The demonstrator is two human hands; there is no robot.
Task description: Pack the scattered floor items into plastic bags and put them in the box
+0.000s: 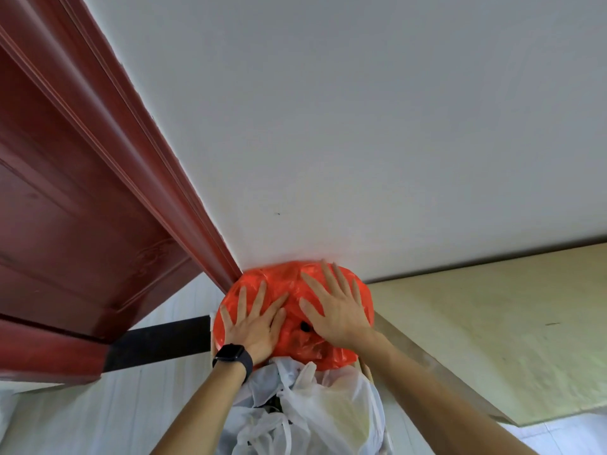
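Observation:
A stuffed red plastic bag [289,284] sits against the white wall at the bottom centre of the head view. My left hand [253,323], with a black watch on its wrist, lies flat on the bag's left side, fingers spread. My right hand [331,303] presses flat on its right side, fingers spread too. Just in front of the red bag lie white plastic bags [315,412], knotted and full. The bags hide nearly all of the box; only a thin brown edge [367,369] shows at the right.
A dark red wooden door [65,224] and its frame [184,192] stand at the left. A pale wooden board [492,330] leans along the wall at the right. White floor tiles [131,405] show at the lower left.

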